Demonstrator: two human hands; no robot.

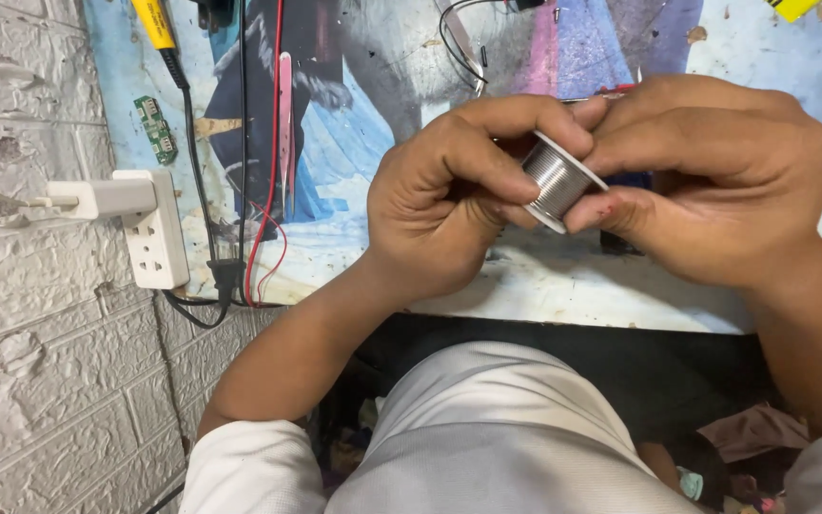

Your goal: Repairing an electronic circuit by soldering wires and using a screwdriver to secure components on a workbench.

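Gripping 1 solder spool (556,178) w/ both hands, left hand (449,195) & right hand (715,181) pinching it, 1 white power strip (152,233) nearby

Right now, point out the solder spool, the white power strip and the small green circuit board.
solder spool (556,179): head view, on its wound grey wire.
white power strip (154,238): head view, on its socket face.
small green circuit board (156,128): head view, mid-board.

The person wears a white shirt (487,428) with short sleeves. Both forearms beyond the sleeves are bare, ringless and watchless.
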